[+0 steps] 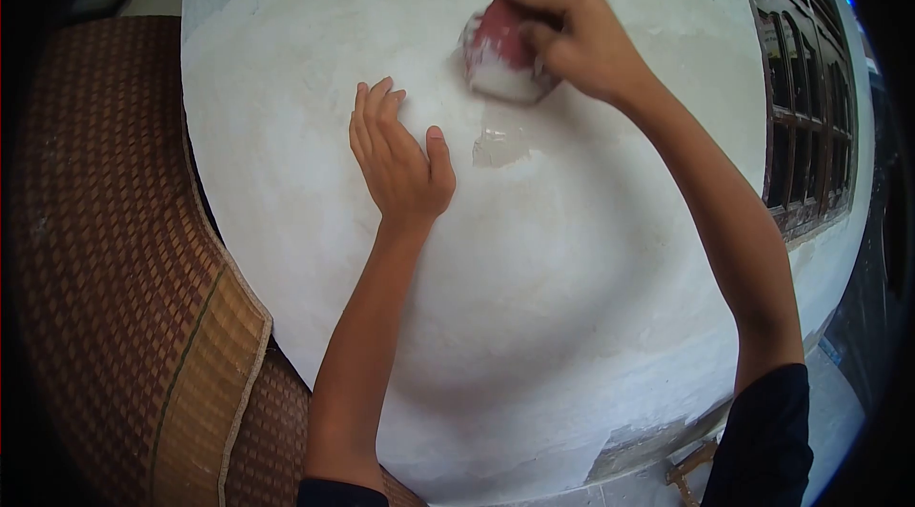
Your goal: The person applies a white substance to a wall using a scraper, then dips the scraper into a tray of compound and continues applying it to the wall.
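My right hand (572,35) grips a red scraper (505,35) smeared with white paste, held at the upper middle of the white wall (315,221). Its lower edge is pale with paste and slightly blurred. Lower and to the left, my left hand (396,150) rests against the wall, fingers pointing up and thumb apart, holding nothing. Between and below the hands is a small, wet-looking greyish patch (500,146) on the wall surface.
A brown woven mat (105,221) with a tan border stands along the left. At the right is a dark wooden window frame (805,116) with bars. A wooden object (688,474) lies at the lower right, near the wall's foot.
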`<state>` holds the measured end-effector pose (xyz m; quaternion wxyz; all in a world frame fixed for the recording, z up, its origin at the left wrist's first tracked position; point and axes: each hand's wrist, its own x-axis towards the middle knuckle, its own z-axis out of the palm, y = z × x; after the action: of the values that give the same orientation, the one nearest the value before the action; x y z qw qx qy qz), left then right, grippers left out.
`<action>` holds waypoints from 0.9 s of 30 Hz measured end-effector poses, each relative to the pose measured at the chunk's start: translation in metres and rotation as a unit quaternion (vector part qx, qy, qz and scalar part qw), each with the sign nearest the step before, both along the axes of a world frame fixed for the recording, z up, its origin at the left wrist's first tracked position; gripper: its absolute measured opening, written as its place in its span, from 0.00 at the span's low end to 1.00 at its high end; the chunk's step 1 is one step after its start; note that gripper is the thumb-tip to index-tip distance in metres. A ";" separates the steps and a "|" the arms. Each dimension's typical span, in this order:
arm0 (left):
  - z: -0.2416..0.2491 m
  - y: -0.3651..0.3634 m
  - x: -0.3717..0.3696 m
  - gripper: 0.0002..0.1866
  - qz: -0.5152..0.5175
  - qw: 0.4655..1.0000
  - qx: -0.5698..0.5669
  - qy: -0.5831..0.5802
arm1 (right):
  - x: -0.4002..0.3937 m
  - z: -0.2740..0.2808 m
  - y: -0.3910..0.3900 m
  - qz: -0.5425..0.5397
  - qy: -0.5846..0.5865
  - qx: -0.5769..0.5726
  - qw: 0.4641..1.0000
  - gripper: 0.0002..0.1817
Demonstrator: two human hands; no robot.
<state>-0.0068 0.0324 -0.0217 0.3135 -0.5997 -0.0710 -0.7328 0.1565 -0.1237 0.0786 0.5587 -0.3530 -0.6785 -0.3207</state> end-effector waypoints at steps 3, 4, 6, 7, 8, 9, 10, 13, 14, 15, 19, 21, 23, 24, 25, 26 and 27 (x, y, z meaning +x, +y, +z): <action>0.001 0.000 -0.002 0.25 -0.019 1.000 0.004 -0.005 | -0.007 -0.025 0.018 -0.055 -0.262 -0.092 0.959 0.27; 0.001 0.000 -0.001 0.26 -0.029 1.000 0.008 -0.008 | -0.004 -0.021 0.021 -0.056 -0.261 -0.092 0.959 0.27; 0.002 0.001 0.000 0.26 -0.027 1.000 0.010 -0.006 | -0.004 -0.002 0.020 -0.081 -0.115 0.021 0.990 0.27; 0.001 0.001 0.000 0.26 -0.025 1.000 0.009 -0.004 | -0.003 0.009 0.015 -0.064 -0.070 0.069 0.993 0.26; 0.000 0.001 -0.001 0.26 -0.024 1.000 0.009 -0.003 | -0.004 0.014 0.006 -0.065 -0.028 0.022 0.997 0.26; 0.000 0.001 -0.001 0.26 -0.026 1.000 0.005 0.002 | -0.006 0.007 0.006 -0.028 -0.066 -0.007 0.997 0.27; 0.001 0.000 0.000 0.26 -0.028 1.000 0.002 0.005 | -0.008 -0.005 0.007 0.008 -0.105 -0.036 0.994 0.29; 0.002 -0.002 0.002 0.26 -0.023 1.000 0.006 0.000 | -0.002 -0.021 0.019 -0.065 -0.211 -0.099 0.970 0.32; 0.002 -0.003 0.003 0.26 -0.023 1.000 0.006 0.002 | 0.005 -0.014 0.025 -0.066 -0.186 -0.073 0.978 0.31; 0.002 -0.003 0.004 0.26 -0.020 1.000 0.008 0.002 | 0.007 -0.001 0.021 -0.068 -0.136 -0.012 0.988 0.31; 0.002 -0.005 0.005 0.26 -0.014 1.000 0.005 0.007 | 0.014 0.001 0.006 -0.002 -0.067 -0.039 0.997 0.29; 0.002 -0.006 0.006 0.26 -0.013 1.000 0.007 0.002 | 0.007 -0.025 -0.001 -0.017 -0.169 -0.126 0.977 0.30; 0.002 -0.008 0.007 0.26 -0.013 1.000 0.008 0.001 | 0.018 -0.028 0.007 -0.071 -0.153 -0.072 0.983 0.29; 0.002 -0.008 0.008 0.26 -0.010 1.000 0.005 0.002 | 0.023 -0.022 0.007 -0.035 -0.098 -0.007 0.995 0.29; 0.001 -0.009 0.007 0.26 -0.005 1.000 0.001 0.001 | 0.029 -0.013 0.003 -0.071 -0.038 0.049 0.996 0.28; 0.001 -0.009 0.007 0.26 -0.005 1.000 -0.001 0.002 | 0.029 -0.007 -0.006 -0.061 -0.001 0.069 0.996 0.27; 0.000 -0.010 0.007 0.26 -0.004 1.000 -0.002 0.004 | 0.025 -0.011 -0.010 -0.010 0.007 0.026 1.000 0.27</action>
<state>0.0001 0.0228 -0.0213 0.3102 -0.6037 -0.0689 -0.7312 0.1811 -0.1334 0.0672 0.5691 -0.3475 -0.6624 -0.3413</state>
